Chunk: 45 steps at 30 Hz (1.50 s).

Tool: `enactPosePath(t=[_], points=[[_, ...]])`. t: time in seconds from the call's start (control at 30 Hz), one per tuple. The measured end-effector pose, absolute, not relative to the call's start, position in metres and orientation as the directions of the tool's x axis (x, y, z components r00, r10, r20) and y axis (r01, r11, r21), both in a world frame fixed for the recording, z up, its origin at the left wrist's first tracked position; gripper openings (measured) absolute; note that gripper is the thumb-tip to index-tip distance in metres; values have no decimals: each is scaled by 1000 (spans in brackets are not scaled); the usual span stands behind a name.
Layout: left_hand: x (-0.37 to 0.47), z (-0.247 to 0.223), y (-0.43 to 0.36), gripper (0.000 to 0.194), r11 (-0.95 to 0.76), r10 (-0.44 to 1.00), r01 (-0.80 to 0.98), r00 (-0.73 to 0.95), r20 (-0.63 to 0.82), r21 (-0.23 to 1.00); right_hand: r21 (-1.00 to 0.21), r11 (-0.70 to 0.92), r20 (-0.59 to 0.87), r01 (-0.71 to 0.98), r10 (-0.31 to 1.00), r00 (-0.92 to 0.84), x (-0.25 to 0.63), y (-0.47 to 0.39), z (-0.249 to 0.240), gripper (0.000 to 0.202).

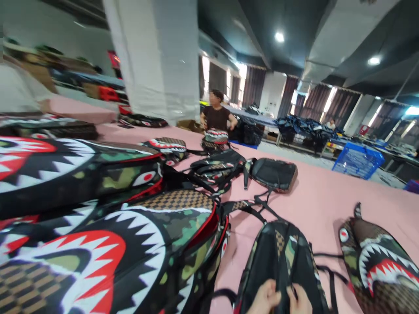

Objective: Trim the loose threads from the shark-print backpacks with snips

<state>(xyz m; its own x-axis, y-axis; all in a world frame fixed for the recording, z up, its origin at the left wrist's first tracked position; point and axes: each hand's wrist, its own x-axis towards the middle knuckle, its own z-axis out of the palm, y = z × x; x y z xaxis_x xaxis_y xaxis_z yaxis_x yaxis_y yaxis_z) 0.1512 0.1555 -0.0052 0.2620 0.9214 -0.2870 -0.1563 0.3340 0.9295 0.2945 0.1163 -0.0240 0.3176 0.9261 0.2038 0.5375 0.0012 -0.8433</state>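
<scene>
A black backpack (271, 253) lies in front of me at the lower edge, its padded back panel and shoulder straps facing up. Checked and camouflage patches show between the panels near its top. My left hand (266, 297) is closed with its fingers curled at the middle of the panel. Close beside it, my right hand (299, 299) pinches black material of the same backpack between thumb and fingers. Exactly which strap or edge they grip is hard to make out. Both hands are partly cut off by the frame's bottom.
Shark-mouth camouflage backpacks (140, 248) are piled on the left of the pink table (321, 192). Another shark backpack (382, 257) lies at right. Smaller black bags (275, 174) lie farther up. Across the table stands a person (216, 115) behind a shark-print bag. A blue crate (358, 160) is beyond.
</scene>
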Motion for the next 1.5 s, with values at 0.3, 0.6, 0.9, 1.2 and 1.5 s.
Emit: enactPosePath(t=[0.3, 0.6, 0.9, 1.2, 1.5], points=[[170, -38, 130, 52, 523, 809, -269, 455, -372, 808, -869, -166, 64, 467, 897, 437, 327, 87, -18, 31], [166, -24, 131, 48, 556, 803, -371, 469, -366, 744, -778, -65, 157, 624, 943, 294, 327, 63, -2, 21], [165, -16, 129, 42, 575, 797, -413, 476, -371, 706, -567, -40, 232, 823, 951, 205, 328, 68, 2, 18], [168, -18, 128, 42, 545, 822, -422, 440, -361, 725, -343, 3, 235, 939, 969, 82, 326, 68, 19, 27], [158, -15, 131, 41, 540, 832, -389, 379, -405, 747, -846, -97, 122, 524, 922, 368, 326, 62, 9, 19]])
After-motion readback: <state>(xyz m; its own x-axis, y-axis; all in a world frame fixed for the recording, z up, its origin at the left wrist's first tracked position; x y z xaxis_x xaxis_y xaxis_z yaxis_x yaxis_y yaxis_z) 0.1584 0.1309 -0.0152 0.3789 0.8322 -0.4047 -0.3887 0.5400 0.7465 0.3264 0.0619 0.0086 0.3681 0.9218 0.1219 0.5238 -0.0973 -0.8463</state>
